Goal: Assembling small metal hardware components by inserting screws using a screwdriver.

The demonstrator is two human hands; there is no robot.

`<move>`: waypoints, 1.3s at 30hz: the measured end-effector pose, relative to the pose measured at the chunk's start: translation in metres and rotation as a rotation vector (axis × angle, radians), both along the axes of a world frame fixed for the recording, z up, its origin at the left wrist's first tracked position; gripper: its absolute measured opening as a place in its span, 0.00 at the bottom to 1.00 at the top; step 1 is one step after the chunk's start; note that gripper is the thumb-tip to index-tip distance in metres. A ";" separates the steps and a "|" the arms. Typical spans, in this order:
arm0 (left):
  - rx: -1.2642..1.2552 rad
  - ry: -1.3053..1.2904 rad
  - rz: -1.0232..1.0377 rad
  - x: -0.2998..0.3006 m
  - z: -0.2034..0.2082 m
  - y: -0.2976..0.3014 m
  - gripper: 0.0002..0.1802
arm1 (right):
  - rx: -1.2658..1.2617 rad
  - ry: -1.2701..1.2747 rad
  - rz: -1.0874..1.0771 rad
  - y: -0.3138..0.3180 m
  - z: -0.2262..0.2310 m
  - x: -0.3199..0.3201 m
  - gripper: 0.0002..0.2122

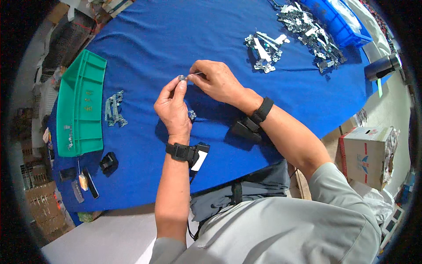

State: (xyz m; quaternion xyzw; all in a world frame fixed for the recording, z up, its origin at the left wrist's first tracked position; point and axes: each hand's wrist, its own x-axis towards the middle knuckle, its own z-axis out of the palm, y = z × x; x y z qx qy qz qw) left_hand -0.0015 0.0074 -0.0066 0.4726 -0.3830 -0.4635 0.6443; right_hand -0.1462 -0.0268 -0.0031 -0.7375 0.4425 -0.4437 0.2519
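Above the middle of the blue cloth, my left hand pinches a small silvery metal part between thumb and fingertips. My right hand meets it from the right, its thumb and finger closed on a thin metallic piece whose full shape is hidden. The two hands' fingertips nearly touch at the small part. A shiny bit of metal shows beside the heel of my left hand; whether it is held or lies on the cloth, I cannot tell. Left of my left hand lies a small group of metal brackets.
A green divided tray with a few small parts stands at the left. Metal brackets with white strips lie in a small heap and a larger pile near a blue crate. Small tools lie at the near left.
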 end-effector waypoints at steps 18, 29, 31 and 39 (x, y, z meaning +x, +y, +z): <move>-0.037 -0.134 0.039 0.002 -0.011 -0.007 0.11 | -0.072 -0.013 0.029 -0.004 -0.005 0.001 0.06; -0.090 -0.117 0.034 -0.003 -0.007 -0.005 0.11 | -0.037 -0.010 0.030 -0.005 -0.009 0.000 0.06; -0.060 -0.146 0.023 -0.002 -0.005 -0.004 0.12 | -0.003 -0.013 0.045 -0.006 -0.008 0.000 0.06; -0.028 -0.185 0.024 -0.002 0.000 0.001 0.13 | -0.043 -0.022 0.057 0.000 -0.003 0.000 0.06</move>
